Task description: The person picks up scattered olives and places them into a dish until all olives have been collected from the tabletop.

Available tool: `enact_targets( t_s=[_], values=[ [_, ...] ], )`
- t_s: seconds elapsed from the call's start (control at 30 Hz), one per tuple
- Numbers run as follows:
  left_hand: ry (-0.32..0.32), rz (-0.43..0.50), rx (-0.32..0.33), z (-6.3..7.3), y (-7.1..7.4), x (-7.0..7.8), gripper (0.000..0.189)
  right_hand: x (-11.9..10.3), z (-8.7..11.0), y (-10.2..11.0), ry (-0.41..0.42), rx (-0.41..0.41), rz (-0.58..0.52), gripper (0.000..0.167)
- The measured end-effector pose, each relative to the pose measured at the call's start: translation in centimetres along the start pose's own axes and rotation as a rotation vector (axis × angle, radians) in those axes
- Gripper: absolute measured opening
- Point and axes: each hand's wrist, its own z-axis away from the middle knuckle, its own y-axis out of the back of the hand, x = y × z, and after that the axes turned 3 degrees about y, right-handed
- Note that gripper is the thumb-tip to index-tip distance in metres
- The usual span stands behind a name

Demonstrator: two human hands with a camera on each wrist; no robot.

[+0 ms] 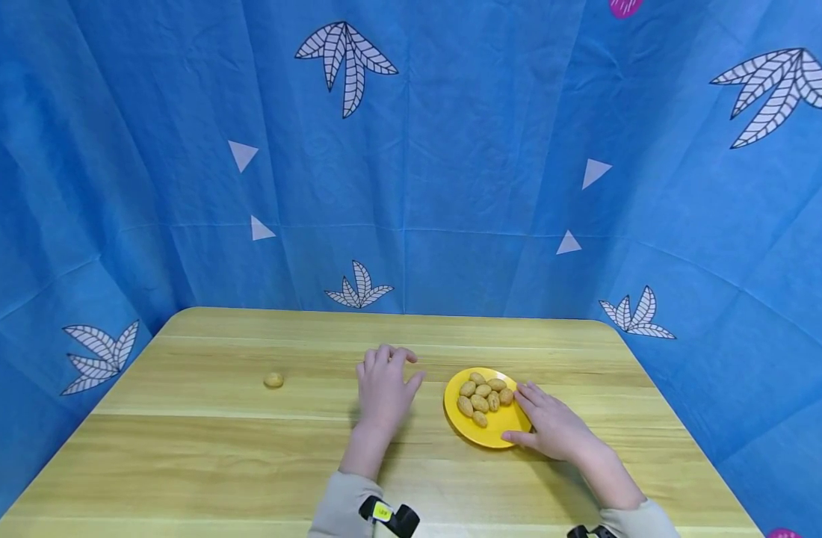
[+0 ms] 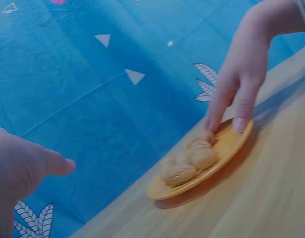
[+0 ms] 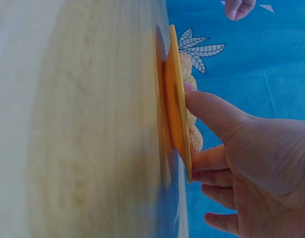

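A round yellow plate point(image 1: 495, 436) lies on the table, bearing a cluster of several tan, wrinkled walnuts point(image 1: 479, 403). At the plate's right side is my right hand point(image 1: 552, 426). Its thumb point(image 3: 212, 111) reaches over the rim and its spread fingers touch the edge, without curling round it. To the left of the plate, my left hand point(image 1: 384, 388) hovers over the table, fingers loosely bent and nothing in them. A single walnut point(image 1: 273, 380) sits farther left, apart from both hands. In the left wrist view the walnuts point(image 2: 184, 166) lie close to the right hand's fingertips.
The light wooden table point(image 1: 182, 456) has rounded far corners. Behind it and along both sides hangs a blue cloth point(image 1: 451, 149) printed with white leaves and triangles. A black strap with a yellow label point(image 1: 382, 511) is worn at the left wrist, over a grey sleeve.
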Motion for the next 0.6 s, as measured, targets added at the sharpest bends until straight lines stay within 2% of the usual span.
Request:
enact_targets(
  t_s=[0.6],
  values=[
    [0.132, 0.056, 0.077, -1.1, 2.3, -3.7, 0.026, 0.1, 0.0, -0.1, 0.007, 0.006, 0.004, 0.082]
  ],
)
